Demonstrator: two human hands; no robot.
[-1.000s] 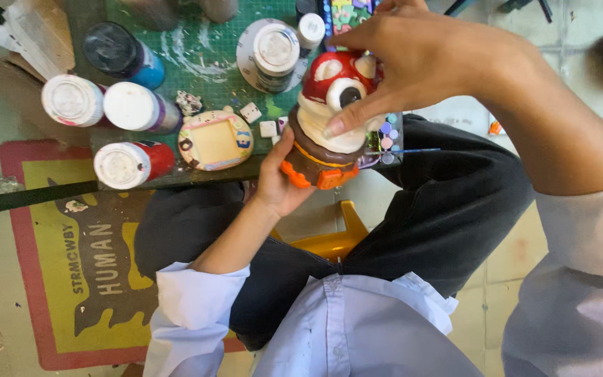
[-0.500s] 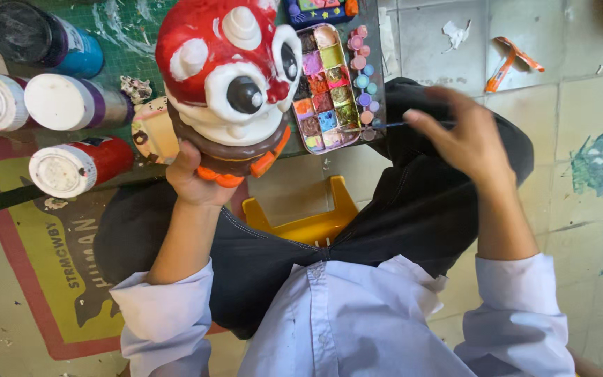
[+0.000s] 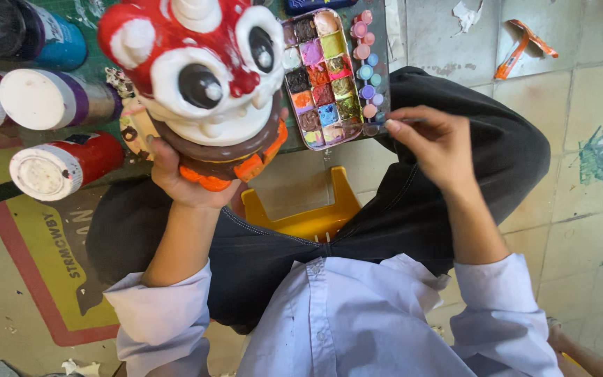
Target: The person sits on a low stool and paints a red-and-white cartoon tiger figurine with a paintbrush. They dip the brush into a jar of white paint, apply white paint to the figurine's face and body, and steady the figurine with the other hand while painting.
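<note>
Left hand [image 3: 183, 178] cups figurine [image 3: 200, 84] under base, fingers wrapped. Looks rigid, brittle, wet paint: hold base only. Right hand [image 3: 434, 143] pinches thin brush by paint tray [image 3: 329, 73].

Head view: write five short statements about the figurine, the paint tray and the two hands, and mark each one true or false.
1. The left hand holds the red and white figurine from below. True.
2. The right hand grips a paint bottle. False: it pinches something thin beside the paint tray.
3. The paint tray holds only one colour. False: its wells hold many colours.
4. A red bottle with a white cap lies left of the figurine. True.
5. The figurine's eyes are blue. False: they are black.
</note>
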